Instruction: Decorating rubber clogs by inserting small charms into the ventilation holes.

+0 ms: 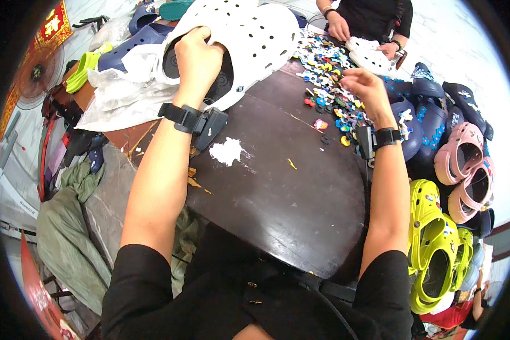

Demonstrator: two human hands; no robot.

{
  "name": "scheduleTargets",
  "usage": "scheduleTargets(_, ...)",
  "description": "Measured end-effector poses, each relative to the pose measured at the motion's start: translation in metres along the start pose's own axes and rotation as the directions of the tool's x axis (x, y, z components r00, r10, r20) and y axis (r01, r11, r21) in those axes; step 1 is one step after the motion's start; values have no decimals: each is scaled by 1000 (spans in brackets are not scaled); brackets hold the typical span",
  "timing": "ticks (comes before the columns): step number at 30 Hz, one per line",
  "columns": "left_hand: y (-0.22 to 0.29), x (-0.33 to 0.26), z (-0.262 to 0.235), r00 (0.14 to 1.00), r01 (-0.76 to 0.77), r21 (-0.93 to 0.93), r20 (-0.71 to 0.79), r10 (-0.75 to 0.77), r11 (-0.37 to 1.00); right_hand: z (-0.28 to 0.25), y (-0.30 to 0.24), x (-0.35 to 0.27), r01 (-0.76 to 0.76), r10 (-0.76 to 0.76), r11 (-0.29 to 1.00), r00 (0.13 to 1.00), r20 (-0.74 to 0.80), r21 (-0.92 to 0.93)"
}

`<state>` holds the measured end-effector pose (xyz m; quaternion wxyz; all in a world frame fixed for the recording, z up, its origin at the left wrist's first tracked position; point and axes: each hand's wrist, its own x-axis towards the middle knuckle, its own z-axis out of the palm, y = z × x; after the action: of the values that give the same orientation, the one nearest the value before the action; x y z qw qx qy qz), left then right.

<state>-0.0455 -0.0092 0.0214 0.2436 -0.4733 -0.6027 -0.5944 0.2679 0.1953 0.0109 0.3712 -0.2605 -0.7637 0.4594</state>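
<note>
At upper centre, the left hand [197, 56] grips the white clog [249, 39] by its opening rim, tilting the perforated upper toward the charm pile [328, 85] (small coloured pieces on the dark table [289, 198]). The right hand [364, 85], upper right, hovers over the pile, fingers curled together; whether they pinch a charm cannot be determined.

My left hand [197, 59] grips the rim of a big white perforated clog [249, 39] at eleven o'clock, fingers curled over its opening. My right hand [364, 86], at one o'clock, hovers with fingers pinched over a heap of small coloured shoe charms [328, 85] on the dark table [289, 192]. At twelve, another person's hands [339, 27] hold a second white clog [371, 55]. Yellow-green clogs [436, 249] lie at four o'clock, pink ones [464, 167] at three.
</note>
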Motion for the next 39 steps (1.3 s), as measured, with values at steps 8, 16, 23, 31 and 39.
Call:
scheduleTargets(8, 5, -1, -1, 1000, 20, -4, 8, -20, 1000, -25, 35, -1, -59, 1, 914, 990, -143, -402)
scheduleTargets(16, 1, -1, -3, 999, 38, 22, 10, -38, 999, -2, 17, -3, -8, 78, 957, 969, 235, -289)
scheduleTargets(23, 2, -1, 0, 1000, 0, -8, -2, 0, 1000, -19, 36, 3, 41, -61, 908, 998, -34, -416)
scheduleTargets(31, 3, -2, -2, 1000, 28, -13, 6, -28, 1000, 1, 34, -2, 173, 42, 705, 958, 284, -688)
scheduleTargets(39, 1, -1, 0, 999, 33, -4, 9, -33, 999, -13, 37, -1, 32, 19, 740, 998, 68, -672)
